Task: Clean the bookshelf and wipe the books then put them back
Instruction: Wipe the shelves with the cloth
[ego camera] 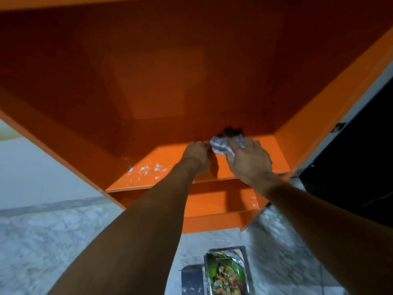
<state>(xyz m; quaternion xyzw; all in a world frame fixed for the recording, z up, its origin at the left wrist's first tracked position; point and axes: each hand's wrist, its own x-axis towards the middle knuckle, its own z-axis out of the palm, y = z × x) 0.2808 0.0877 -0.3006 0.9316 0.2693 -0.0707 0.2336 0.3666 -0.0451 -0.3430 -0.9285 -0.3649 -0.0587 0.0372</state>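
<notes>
Wiping the bookshelf (331, 107) looks to be the step in hand. Near the left front corner of the middle shelf (270, 150), white dust specks (146, 169) lie unwiped. The left grip (196, 155) is curled at mid-shelf against the cloth's edge; whether it pinches it I cannot tell. The grey cloth (223, 144) is bunched near the shelf's back edge, and the right grip (248, 160) closes over it. The next move probably calls for a sweep left across the specks, where the shelf lies open; the right wall stands near. The books (225, 271) lie on the floor (63, 241) below the front edge.
</notes>
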